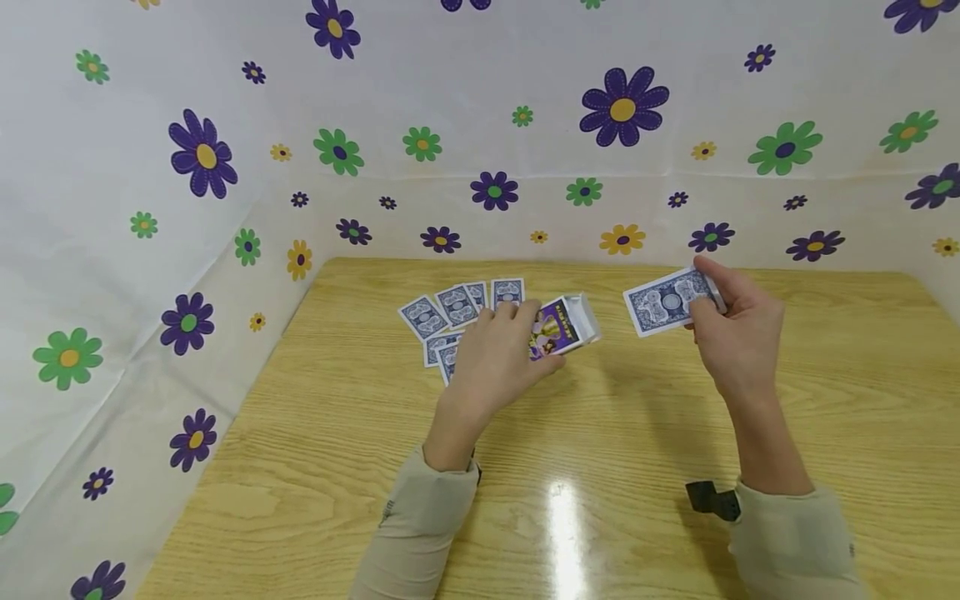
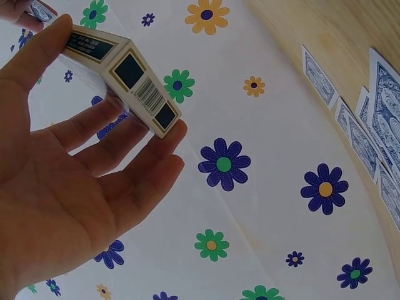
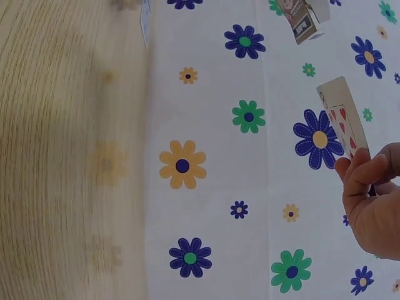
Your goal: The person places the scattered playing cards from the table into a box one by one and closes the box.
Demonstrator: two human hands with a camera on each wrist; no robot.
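Note:
My left hand (image 1: 498, 354) grips a purple card box (image 1: 555, 327) between thumb and fingers; the box's open white flap points right. Its narrow side with a barcode (image 2: 149, 97) shows in the left wrist view. Over to the right, my right hand (image 1: 738, 333) pinches a playing card (image 1: 663, 302), blue patterned back up, held above the table. From below, the right wrist view shows a card face with red hearts (image 3: 345, 125). Whether more cards lie beneath it I cannot tell. Several face-down playing cards (image 1: 423, 317) lie spread beside and partly behind my left hand.
A wooden table (image 1: 315, 467) spreads under both hands. Behind it and to the left hangs a white cloth (image 1: 420, 92) printed with flowers. A black strap (image 1: 712, 500) sits at my right wrist.

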